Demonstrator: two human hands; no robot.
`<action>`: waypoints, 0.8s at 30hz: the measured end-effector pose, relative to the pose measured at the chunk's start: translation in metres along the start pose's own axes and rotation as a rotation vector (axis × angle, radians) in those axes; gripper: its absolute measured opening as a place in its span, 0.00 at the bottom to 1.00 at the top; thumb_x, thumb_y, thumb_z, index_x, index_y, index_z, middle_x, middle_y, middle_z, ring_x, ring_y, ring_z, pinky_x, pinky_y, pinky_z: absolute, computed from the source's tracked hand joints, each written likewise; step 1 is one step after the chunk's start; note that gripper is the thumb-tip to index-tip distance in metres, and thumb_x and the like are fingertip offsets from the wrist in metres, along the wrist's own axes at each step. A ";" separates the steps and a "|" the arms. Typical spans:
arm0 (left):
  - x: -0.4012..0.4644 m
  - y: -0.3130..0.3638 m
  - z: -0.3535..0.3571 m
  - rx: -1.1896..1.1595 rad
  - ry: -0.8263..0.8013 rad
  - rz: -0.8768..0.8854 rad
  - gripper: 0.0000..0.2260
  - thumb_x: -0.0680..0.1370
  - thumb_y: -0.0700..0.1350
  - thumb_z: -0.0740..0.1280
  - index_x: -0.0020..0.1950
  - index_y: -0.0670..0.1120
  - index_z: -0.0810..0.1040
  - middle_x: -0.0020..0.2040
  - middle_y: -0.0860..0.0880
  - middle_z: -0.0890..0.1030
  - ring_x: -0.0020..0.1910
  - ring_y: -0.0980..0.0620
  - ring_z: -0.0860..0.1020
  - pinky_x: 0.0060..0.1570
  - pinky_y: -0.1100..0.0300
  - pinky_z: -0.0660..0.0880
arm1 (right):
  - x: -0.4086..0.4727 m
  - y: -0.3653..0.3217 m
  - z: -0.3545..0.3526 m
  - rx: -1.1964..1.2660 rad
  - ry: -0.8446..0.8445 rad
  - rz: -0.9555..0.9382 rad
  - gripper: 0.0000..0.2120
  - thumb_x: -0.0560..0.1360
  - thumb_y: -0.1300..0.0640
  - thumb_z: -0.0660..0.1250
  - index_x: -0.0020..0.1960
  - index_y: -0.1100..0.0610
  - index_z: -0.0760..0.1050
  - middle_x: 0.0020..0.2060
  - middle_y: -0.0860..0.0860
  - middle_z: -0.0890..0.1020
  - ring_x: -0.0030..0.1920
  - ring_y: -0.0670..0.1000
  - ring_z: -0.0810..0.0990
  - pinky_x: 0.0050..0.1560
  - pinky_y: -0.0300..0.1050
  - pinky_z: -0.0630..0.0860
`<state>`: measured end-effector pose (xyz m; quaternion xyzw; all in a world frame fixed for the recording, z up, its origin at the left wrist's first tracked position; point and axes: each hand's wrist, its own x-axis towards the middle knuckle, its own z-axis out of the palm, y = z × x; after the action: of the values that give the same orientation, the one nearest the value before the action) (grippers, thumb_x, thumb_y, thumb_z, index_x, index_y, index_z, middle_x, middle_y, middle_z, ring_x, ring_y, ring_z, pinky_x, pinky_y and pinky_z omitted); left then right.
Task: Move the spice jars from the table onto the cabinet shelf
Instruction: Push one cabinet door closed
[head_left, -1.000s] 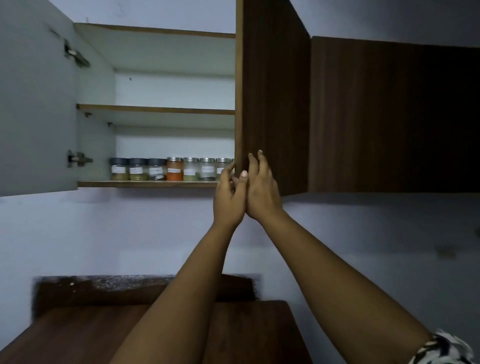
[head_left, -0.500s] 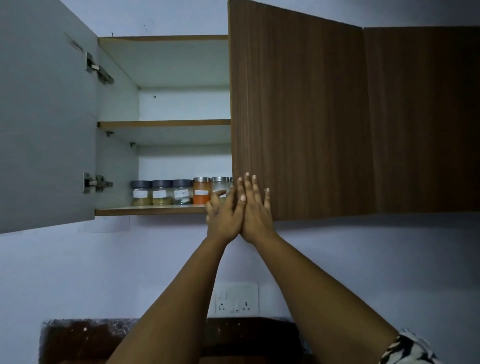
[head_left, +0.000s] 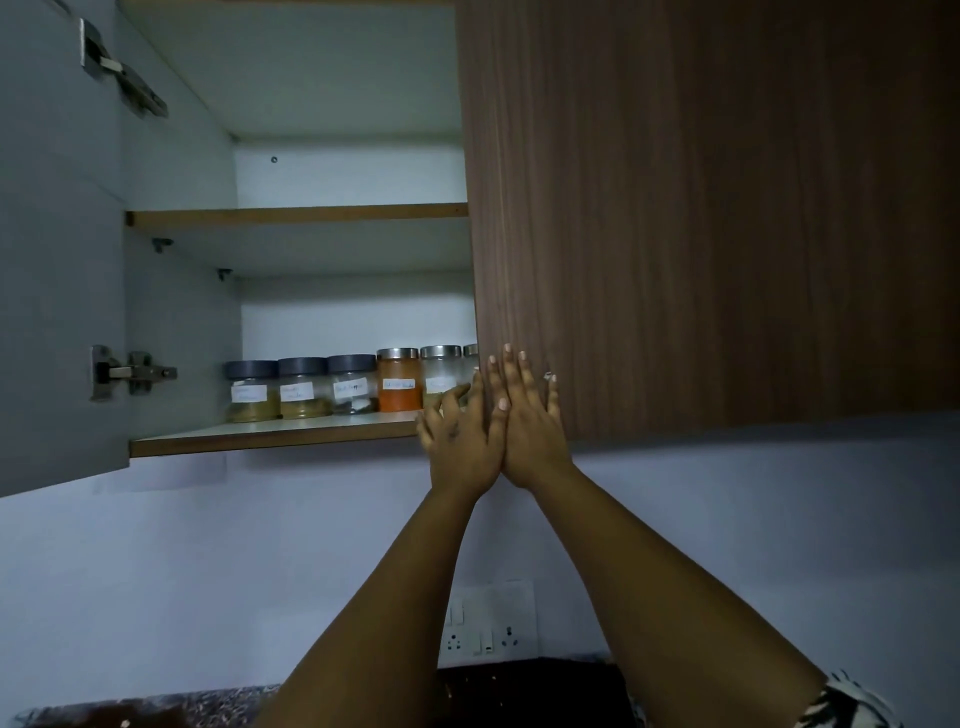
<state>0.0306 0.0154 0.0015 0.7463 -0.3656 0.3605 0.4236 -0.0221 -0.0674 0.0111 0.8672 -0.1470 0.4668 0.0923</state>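
Several labelled spice jars stand in a row on the bottom cabinet shelf (head_left: 270, 439): three with dark lids (head_left: 302, 387) at the left, then an orange-filled jar (head_left: 399, 379) and a pale jar (head_left: 440, 373) with metal lids. Another jar is mostly hidden behind the brown right door (head_left: 675, 234). My right hand (head_left: 524, 415) lies flat with straight fingers against the lower left corner of that door. My left hand (head_left: 460, 436) is beside it, fingers spread and straight, in front of the shelf edge and the pale jar. Neither hand holds anything.
The left cabinet door (head_left: 57, 249) stands open, grey inside with two hinges (head_left: 132, 371). The upper shelf (head_left: 296, 214) holds nothing. A wall socket panel (head_left: 488, 623) sits below, above a dark counter edge (head_left: 519, 691).
The right door has swung further toward shut, covering more jars. Both hands stayed at its lower corner. The view has moved closer and tilted up.
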 end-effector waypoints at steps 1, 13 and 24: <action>0.002 -0.002 0.002 -0.009 0.009 0.008 0.23 0.82 0.59 0.52 0.77 0.55 0.61 0.73 0.46 0.65 0.75 0.45 0.55 0.74 0.43 0.46 | 0.002 0.000 0.003 0.003 0.002 0.000 0.35 0.81 0.46 0.51 0.79 0.53 0.34 0.78 0.51 0.34 0.76 0.50 0.31 0.76 0.59 0.38; 0.006 -0.020 0.012 -0.052 0.047 0.074 0.24 0.82 0.57 0.53 0.78 0.55 0.58 0.72 0.47 0.67 0.74 0.46 0.57 0.75 0.44 0.46 | 0.009 0.003 0.020 -0.036 -0.004 -0.009 0.40 0.79 0.43 0.54 0.76 0.52 0.27 0.73 0.50 0.25 0.74 0.52 0.24 0.72 0.60 0.30; -0.047 -0.028 0.011 0.088 -0.019 0.138 0.30 0.81 0.60 0.57 0.79 0.48 0.57 0.79 0.40 0.55 0.79 0.42 0.48 0.75 0.46 0.42 | -0.046 0.015 0.019 0.029 -0.257 -0.067 0.35 0.82 0.45 0.50 0.75 0.49 0.27 0.74 0.51 0.27 0.75 0.52 0.28 0.74 0.53 0.33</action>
<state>0.0351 0.0277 -0.0531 0.7404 -0.4040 0.3976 0.3611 -0.0364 -0.0791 -0.0376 0.9255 -0.1218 0.3506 0.0760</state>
